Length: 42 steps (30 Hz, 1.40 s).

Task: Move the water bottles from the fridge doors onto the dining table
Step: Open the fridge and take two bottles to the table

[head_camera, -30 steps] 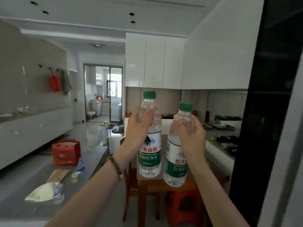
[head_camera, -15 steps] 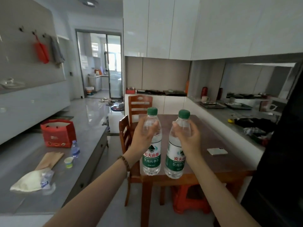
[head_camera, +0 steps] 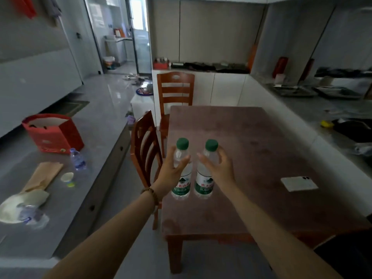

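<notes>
On dining table (head_camera: pixel 261 137), near phone (head_camera: pixel 299 183): two bottles, left (head_camera: pixel 181 178) and right (head_camera: pixel 204 182), upright, loosely cupped by half-open left hand (head_camera: pixel 171 174) and right hand (head_camera: pixel 218 170); careless withdrawal risks toppling.

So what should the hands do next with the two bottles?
Probably pull both hands back. The left bottle and right bottle look upright on the table, and the left hand and right hand already look open around them.

Dim, soft daylight from the far doorway (head_camera: pixel 138 17); edges bend, slightly blurry
</notes>
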Motion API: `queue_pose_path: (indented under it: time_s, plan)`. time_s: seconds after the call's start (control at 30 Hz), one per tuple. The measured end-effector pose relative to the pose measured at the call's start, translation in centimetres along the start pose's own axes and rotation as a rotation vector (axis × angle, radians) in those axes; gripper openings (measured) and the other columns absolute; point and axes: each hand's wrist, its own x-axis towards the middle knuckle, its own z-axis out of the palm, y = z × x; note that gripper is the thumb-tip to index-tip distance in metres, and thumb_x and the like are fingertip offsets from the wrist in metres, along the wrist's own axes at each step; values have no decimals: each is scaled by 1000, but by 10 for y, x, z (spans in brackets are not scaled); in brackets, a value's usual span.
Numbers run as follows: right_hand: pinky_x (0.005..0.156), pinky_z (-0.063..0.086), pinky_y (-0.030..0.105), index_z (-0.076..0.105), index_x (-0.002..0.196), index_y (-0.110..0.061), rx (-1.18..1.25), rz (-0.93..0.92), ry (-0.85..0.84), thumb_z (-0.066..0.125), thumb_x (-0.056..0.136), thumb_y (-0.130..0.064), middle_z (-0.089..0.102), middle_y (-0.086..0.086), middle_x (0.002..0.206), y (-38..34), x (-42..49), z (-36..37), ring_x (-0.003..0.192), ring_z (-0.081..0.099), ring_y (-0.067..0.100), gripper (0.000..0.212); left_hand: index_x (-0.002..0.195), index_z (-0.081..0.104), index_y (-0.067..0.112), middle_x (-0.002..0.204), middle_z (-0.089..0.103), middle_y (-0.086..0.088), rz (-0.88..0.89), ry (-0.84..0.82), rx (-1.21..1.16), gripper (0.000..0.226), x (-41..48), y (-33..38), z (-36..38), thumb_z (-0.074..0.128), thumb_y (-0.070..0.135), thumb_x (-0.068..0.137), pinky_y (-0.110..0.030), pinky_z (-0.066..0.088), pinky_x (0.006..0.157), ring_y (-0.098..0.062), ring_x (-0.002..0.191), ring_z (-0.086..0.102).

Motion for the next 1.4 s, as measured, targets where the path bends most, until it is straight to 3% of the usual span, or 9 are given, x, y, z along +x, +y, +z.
queue_pose_path:
  time_s: [0.13, 0.3, 0.43, 0.57, 0.7, 0.87, 1.0, 1.17, 1.4]
  plan:
    - [76, 41, 0, 56, 92, -39, -13, 56, -45, 77, 74, -30, 63, -22, 95, 31, 30, 16, 88, 56, -17, 29, 135, 36, 19, 134, 50, -2, -46, -71, 45, 59, 31, -36, 0, 53, 50, 88, -36, 41, 104, -13, 124, 48]
    - [78, 43, 8, 60, 94, -34, -39, 117, -27, 78, 73, -29, 65, -18, 96, 64, 52, 27, 90, 58, -10, 28, 144, 26, 17, 148, 39, 0, -118, -119, 73, 73, 56, -73, 5, 53, 52, 86, -36, 31, 113, -12, 136, 35]
    - [80, 43, 8, 62, 103, -24, -59, 153, -8, 77, 74, -28, 65, -16, 98, 85, 60, 32, 93, 57, -7, 33, 132, 37, 22, 134, 46, 6, -120, -109, 66, 45, 71, -91, 10, 54, 31, 92, -3, 34, 93, 3, 116, 46]
    - [77, 43, 7, 62, 98, -25, -66, 171, 9, 78, 73, -26, 64, -18, 93, 100, 64, 35, 86, 57, -11, 29, 139, 34, 16, 138, 42, 8, -122, -132, 67, 53, 75, -102, 13, 54, 32, 92, -16, 32, 101, -1, 124, 38]
    - [82, 47, 20, 63, 99, -20, -53, 198, 15, 78, 73, -25, 66, -12, 94, 111, 66, 37, 93, 61, 6, 30, 137, 36, 16, 137, 48, 0, -143, -127, 49, 54, 76, -114, 18, 56, 36, 90, -32, 37, 107, -9, 127, 44]
    - [85, 49, 27, 62, 97, -21, -31, 199, 8, 76, 75, -24, 66, -10, 93, 117, 66, 37, 93, 61, 13, 26, 136, 36, 17, 136, 49, 0, -147, -132, 60, 52, 83, -119, 21, 55, 34, 91, -25, 36, 103, -8, 125, 45]
    - [87, 46, 26, 61, 104, -17, -59, 184, -22, 74, 77, -25, 65, -8, 97, 119, 65, 34, 97, 60, 12, 31, 128, 37, 26, 128, 50, 6, -130, -162, 79, 38, 83, -114, 23, 52, 29, 93, -8, 37, 93, 8, 114, 47]
    - [85, 41, 18, 57, 110, -23, -69, 210, -83, 72, 79, -27, 60, -16, 100, 117, 64, 28, 98, 55, 5, 34, 136, 35, 19, 136, 47, 1, -136, -177, 107, 50, 77, -110, 24, 51, 36, 92, -29, 35, 105, -10, 125, 44]
    - [91, 41, 27, 53, 120, -17, -64, 292, -133, 71, 80, -29, 60, 1, 121, 108, 60, 24, 116, 54, 19, 46, 145, 24, 19, 151, 32, -2, -219, -91, 183, 78, 65, -97, 17, 57, 50, 82, -41, 27, 114, -17, 138, 30]
